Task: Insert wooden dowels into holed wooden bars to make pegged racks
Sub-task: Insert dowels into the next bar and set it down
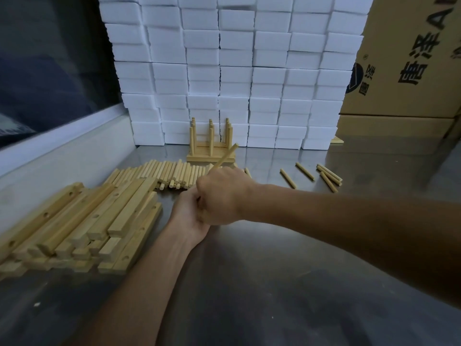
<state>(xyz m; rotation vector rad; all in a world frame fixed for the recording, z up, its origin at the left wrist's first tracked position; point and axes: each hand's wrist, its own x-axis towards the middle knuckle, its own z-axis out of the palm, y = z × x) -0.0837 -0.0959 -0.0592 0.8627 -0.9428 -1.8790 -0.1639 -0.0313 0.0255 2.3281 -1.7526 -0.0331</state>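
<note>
My right hand (pixel 222 196) is closed in a fist around a wooden dowel (pixel 225 156) that sticks up and away from it. Under it, my left hand (pixel 189 216) wraps something mostly hidden by the right fist; a sliver of wood shows between the fingers, and I cannot tell if it is a bar. A pile of holed wooden bars (pixel 82 226) lies to the left. Behind the hands lies a row of loose dowels (pixel 169 174). Finished pegged racks (pixel 210 146) stand at the back.
Several stray dowels (pixel 326 177) lie at the right on the steel table (pixel 274 270). A wall of white foam blocks (pixel 237 71) rises behind. Cardboard boxes (pixel 409 71) stand at the back right. A raised metal ledge (pixel 62 156) runs along the left.
</note>
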